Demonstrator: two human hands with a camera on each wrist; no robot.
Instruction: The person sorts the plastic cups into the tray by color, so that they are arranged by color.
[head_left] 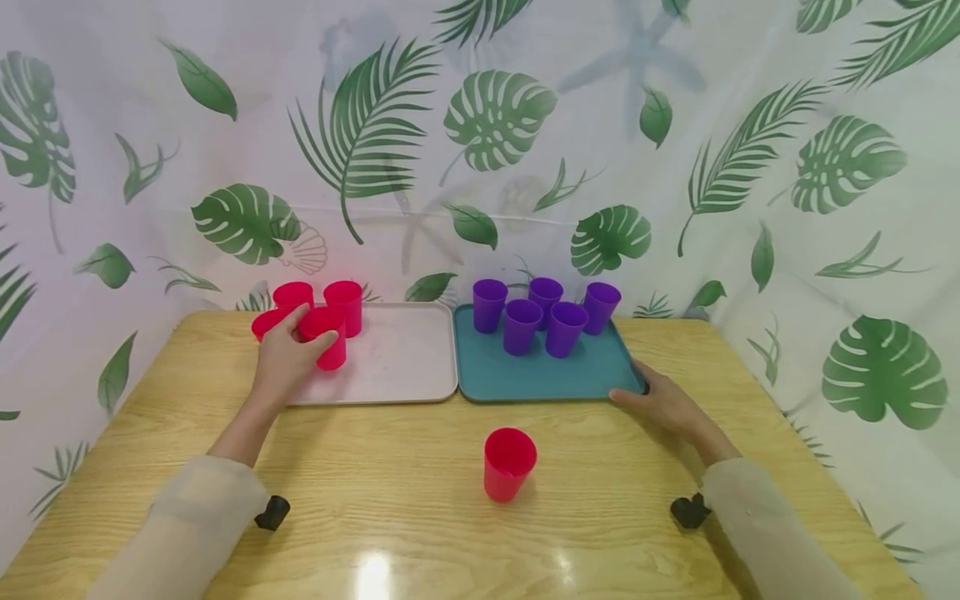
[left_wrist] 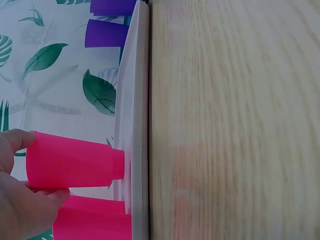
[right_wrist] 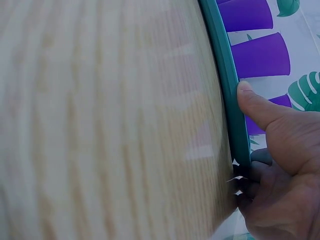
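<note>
My left hand (head_left: 288, 358) grips a red plastic cup (head_left: 333, 354) near its rim, at the front left of the white tray (head_left: 405, 387). In the left wrist view the held cup (left_wrist: 75, 161) is upright, its base close to the tray floor; whether it touches cannot be told. Other red cups (head_left: 345, 308) stand around it on that tray, one partly hidden by the hand. My right hand (head_left: 667, 406) holds the front right corner of the teal tray (head_left: 540, 387), thumb on the rim and fingers curled underneath. Several purple cups (head_left: 566, 331) stand upright on the teal tray.
A lone red cup (head_left: 510, 467) stands upright on the wooden table (head_left: 390, 483), in front of the trays. Both trays lie side by side with their edges meeting. A leaf-patterned curtain (head_left: 495, 183) hangs close behind them.
</note>
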